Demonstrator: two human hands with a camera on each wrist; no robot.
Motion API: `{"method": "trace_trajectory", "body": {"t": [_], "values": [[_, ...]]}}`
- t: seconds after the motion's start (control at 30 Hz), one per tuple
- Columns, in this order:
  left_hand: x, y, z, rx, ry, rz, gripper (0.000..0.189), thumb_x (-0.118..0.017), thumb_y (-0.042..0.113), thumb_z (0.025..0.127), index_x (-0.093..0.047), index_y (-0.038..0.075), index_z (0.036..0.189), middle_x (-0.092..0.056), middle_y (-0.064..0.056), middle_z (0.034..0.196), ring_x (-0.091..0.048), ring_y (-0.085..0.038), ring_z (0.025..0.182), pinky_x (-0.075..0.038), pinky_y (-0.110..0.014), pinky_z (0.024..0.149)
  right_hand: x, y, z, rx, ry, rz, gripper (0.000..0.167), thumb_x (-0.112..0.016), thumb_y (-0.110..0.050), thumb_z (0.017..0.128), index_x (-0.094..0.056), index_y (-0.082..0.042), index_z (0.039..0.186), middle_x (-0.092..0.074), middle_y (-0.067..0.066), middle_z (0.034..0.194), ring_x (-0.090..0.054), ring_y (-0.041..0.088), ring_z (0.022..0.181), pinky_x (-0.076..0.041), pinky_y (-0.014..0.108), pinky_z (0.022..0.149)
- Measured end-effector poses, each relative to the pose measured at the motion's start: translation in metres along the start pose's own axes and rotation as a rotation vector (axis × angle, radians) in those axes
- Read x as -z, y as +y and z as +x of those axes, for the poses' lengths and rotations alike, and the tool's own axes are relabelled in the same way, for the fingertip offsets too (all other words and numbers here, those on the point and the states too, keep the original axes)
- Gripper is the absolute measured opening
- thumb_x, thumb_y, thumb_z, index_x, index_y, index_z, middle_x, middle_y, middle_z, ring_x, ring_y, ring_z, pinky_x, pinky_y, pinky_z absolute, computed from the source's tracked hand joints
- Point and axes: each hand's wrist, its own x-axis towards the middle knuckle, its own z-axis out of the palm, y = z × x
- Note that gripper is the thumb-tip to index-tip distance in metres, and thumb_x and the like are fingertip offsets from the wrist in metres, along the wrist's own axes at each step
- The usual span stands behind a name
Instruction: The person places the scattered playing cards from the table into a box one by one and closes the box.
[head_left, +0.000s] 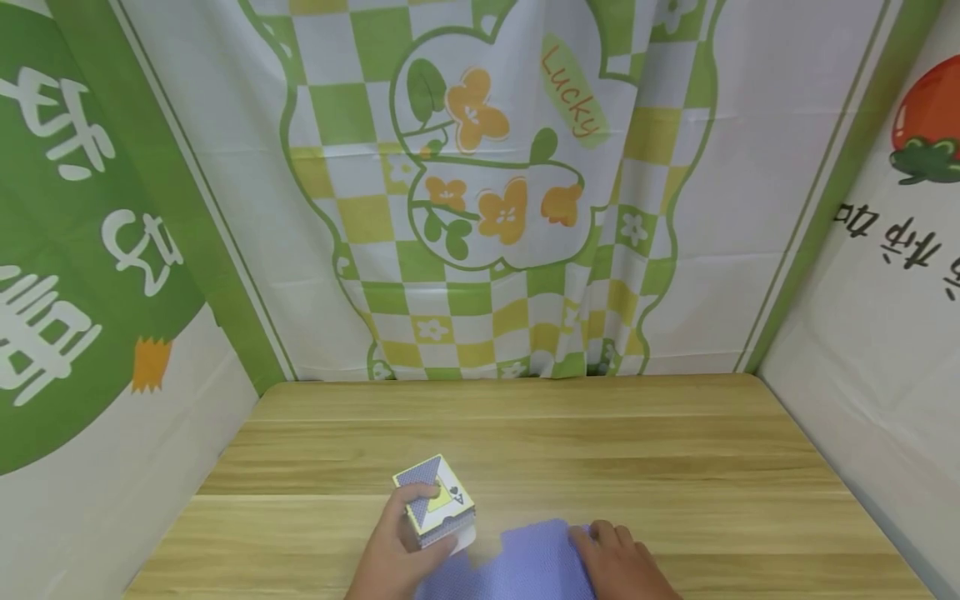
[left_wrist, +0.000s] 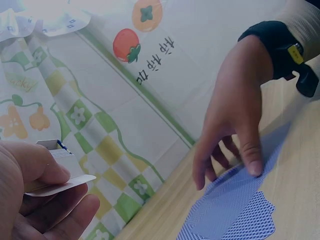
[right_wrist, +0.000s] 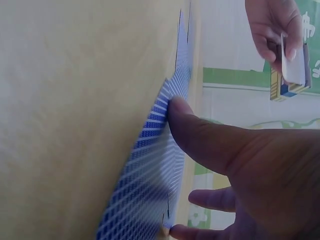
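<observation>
- The card box [head_left: 452, 515], raised above the wooden table [head_left: 600, 442], has its top face patterned in blue, white and yellow with a spade ace
- The left hand [head_left: 397, 546] pinches the card box between thumb and fingers, the thumb lying on one side and the fingers on the other
- A white flap [head_left: 466, 539] sticks out from the card box's near end, beside the left hand
- The blue-patterned cards [head_left: 532, 554] lie spread and overlapping on the table, right of the card box and nearer the person
- The right hand [head_left: 621, 565], farther right of the card box, has its fingers spread, with the thumb touching the cards
- A dark wristband [left_wrist: 265, 47] circles the right wrist, across from the card box
- Behind the card box hangs a green-and-yellow checked cloth [head_left: 465, 308] reading "Lucky"
</observation>
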Motion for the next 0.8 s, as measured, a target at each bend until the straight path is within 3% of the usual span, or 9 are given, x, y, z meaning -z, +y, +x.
{"method": "trace_trajectory", "body": {"t": [0.17,0.43,0.7,0.8], "values": [[-0.001,0.001,0.0,0.0,-0.005,0.007,0.067,-0.07,-0.007,0.084,-0.029,0.001,0.137,-0.053,-0.031,0.125,-0.068,-0.025,0.104,-0.059,-0.033,0.086,0.007,-0.002,0.019,-0.063,-0.095,0.067,0.086,-0.089,-0.048,0.069,-0.058,0.0,0.133,-0.058,0.018,0.115,-0.055,0.038,0.106,-0.048,0.064,0.088],[-0.003,0.002,-0.001,-0.007,-0.012,0.003,0.066,-0.07,-0.008,0.084,-0.029,0.001,0.136,-0.052,-0.032,0.126,-0.067,-0.026,0.106,-0.059,-0.033,0.086,0.009,0.003,0.039,-0.094,-0.045,0.073,0.064,-0.087,-0.034,0.077,-0.063,0.001,0.124,-0.06,0.015,0.105,-0.056,0.033,0.099,-0.05,0.054,0.082],[-0.004,0.005,0.0,0.018,-0.019,0.009,0.067,-0.07,-0.006,0.085,-0.029,0.001,0.137,-0.053,-0.032,0.126,-0.066,-0.03,0.106,-0.059,-0.031,0.085,0.012,0.01,0.061,-0.209,-0.112,0.194,0.055,-0.085,-0.023,0.079,-0.064,-0.001,0.126,-0.064,0.021,0.113,-0.057,0.044,0.109,-0.047,0.062,0.092],[-0.005,0.004,-0.001,0.014,-0.019,0.014,0.066,-0.069,-0.006,0.084,-0.03,0.002,0.137,-0.053,-0.031,0.125,-0.067,-0.027,0.105,-0.059,-0.031,0.084,0.014,0.011,0.063,-0.222,-0.091,0.229,0.055,-0.085,-0.021,0.078,-0.064,-0.002,0.124,-0.064,0.021,0.112,-0.057,0.045,0.109,-0.046,0.063,0.093]]}}
